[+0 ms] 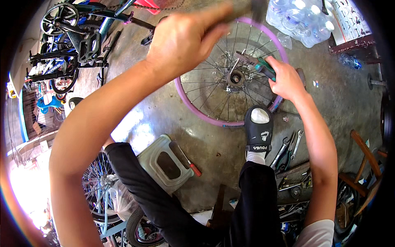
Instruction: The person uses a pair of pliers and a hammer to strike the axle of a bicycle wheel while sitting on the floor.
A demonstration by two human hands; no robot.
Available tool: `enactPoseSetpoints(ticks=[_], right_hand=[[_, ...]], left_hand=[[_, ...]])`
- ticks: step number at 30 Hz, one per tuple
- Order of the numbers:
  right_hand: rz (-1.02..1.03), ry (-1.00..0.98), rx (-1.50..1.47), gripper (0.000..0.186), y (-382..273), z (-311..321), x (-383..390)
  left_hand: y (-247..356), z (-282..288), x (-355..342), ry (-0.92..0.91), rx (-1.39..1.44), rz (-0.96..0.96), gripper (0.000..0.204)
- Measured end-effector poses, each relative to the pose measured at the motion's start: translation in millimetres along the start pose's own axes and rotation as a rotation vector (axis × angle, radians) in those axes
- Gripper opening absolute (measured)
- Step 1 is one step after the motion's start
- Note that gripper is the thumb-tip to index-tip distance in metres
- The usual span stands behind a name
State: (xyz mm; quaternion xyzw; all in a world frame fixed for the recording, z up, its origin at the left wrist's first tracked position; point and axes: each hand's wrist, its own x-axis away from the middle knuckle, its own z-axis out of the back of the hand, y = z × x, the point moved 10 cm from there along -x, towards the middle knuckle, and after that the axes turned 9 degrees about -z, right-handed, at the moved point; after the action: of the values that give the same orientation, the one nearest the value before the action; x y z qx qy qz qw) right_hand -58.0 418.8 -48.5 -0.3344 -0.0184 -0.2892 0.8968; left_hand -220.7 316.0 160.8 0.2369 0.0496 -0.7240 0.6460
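A bicycle wheel with a purple rim (190,108) lies flat on the floor in front of me. My right hand (286,78) is closed round green-and-black handled pliers (265,69) above its spokes. Their jaws are by a thin metal rod (235,66) that slants down to the wheel's hub (236,78); the exact contact is hard to see. My left hand (181,41) is raised above the wheel's left side, its fingers closed and smeared by motion. A dark blurred tool (256,11) extends from it, its kind unclear. My shoe (259,127) is at the near rim.
A grey-green plastic stool (162,160) stands near my left leg, with a red-handled screwdriver (191,164) on it. Wrenches (297,144) lie right of my shoe. Packed water bottles (298,20) sit far right. Bicycles (78,41) crowd the left; a wooden frame (364,160) stands right.
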Motion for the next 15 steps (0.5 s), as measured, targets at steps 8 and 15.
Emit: enactPoseSetpoints(ticks=[8,15], right_hand=[[-0.006,-0.049,0.042,0.050,-3.1,2.2,-3.8],[0.006,-0.078,0.104,0.048,-11.8,9.0,-8.8]], left_hand=[[-11.6,24.2,-31.2,-0.003,0.059,0.166,0.027],[-11.0,-20.3,16.8,-0.455,-0.072,0.192,0.039]])
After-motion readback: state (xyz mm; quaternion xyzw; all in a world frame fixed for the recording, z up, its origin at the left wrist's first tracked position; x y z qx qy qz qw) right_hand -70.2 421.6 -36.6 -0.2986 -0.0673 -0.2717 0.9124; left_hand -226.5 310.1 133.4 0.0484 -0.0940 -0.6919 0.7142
